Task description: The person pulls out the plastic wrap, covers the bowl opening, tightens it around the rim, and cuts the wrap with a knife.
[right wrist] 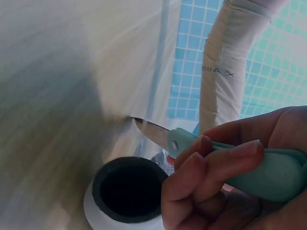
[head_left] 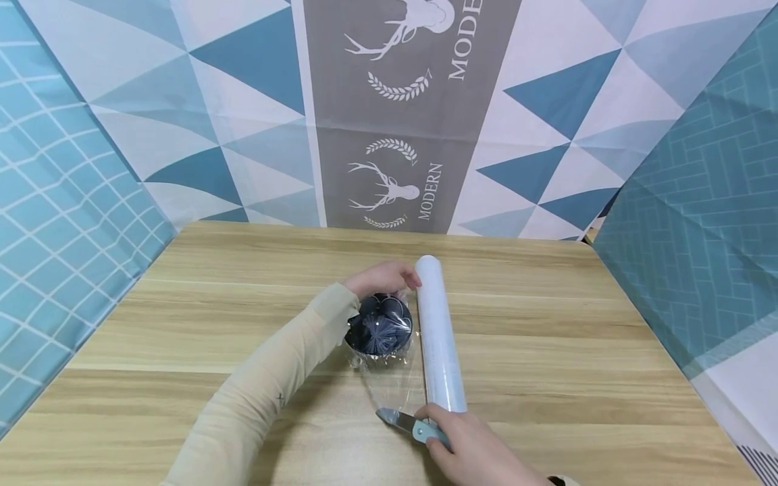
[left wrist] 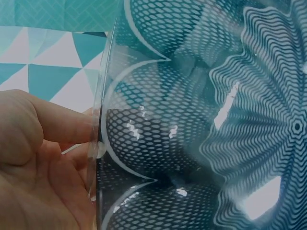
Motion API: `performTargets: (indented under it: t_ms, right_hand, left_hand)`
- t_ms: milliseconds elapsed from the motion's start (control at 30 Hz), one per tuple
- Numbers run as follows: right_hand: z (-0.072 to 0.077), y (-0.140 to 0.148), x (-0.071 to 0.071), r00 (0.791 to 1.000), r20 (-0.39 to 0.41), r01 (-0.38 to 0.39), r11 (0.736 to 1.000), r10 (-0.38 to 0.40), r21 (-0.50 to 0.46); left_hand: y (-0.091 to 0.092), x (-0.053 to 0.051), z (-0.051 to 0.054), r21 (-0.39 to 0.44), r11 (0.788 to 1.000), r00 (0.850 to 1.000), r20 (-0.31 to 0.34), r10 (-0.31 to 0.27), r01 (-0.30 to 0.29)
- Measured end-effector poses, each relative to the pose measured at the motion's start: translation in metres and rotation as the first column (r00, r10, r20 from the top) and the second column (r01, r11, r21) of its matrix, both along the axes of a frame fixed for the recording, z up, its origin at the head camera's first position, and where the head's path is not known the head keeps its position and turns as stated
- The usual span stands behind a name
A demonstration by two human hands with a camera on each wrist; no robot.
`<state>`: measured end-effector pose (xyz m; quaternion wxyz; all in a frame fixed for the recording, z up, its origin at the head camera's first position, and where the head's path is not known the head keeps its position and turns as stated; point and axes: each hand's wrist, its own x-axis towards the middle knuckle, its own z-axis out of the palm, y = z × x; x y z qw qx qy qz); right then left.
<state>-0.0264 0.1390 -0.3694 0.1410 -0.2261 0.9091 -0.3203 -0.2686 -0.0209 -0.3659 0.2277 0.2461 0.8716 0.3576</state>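
A dark patterned bowl [head_left: 378,325] sits on the table under clear plastic wrap [head_left: 395,385], which stretches to the roll of plastic wrap [head_left: 439,331] on its right. My left hand [head_left: 383,278] is at the bowl's far side, its fingertips by the roll's far end. In the left wrist view the left fingers [left wrist: 62,127] pass behind the film's edge, so their grip is hidden. My right hand [head_left: 471,442] grips a folding knife [head_left: 430,432] by its teal handle beside the roll's near end. Its blade [right wrist: 152,132] is out, pointing left at the film's near edge.
The wooden table [head_left: 243,270] extends around the bowl and roll. A patterned cloth backdrop [head_left: 389,121] stands along the far edge, with blue tiled cloth [head_left: 67,202] on the left and teal cloth [head_left: 699,202] on the right.
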Motion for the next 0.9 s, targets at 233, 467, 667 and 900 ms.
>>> performTargets:
  t_ms: [233,467,667,900]
  right_hand:
    - [-0.0009,0.0002,0.0016,0.995,0.095,-0.002,0.999,0.006,-0.043]
    - [-0.001,-0.0009,0.0024,0.986,0.164,0.005,1.0,-0.002,-0.014]
    - [-0.0011,0.0004,0.0032,0.991,0.136,-0.01,1.0,0.01,-0.002]
    - [-0.001,0.0047,0.0064,0.997,0.081,-0.001,1.0,0.002,-0.005]
  left_hand:
    - [-0.0005,-0.0006,-0.0005,0.012,1.0,1.0,0.013,-0.002,0.001]
    - [-0.0001,0.0007,-0.0008,0.04,0.999,0.997,0.07,0.011,-0.014]
    - [-0.0014,0.0015,-0.002,0.06,0.998,0.996,0.084,0.0,-0.005]
    - [-0.0099,-0.0012,0.0003,0.038,0.99,0.989,0.041,-0.139,0.137]
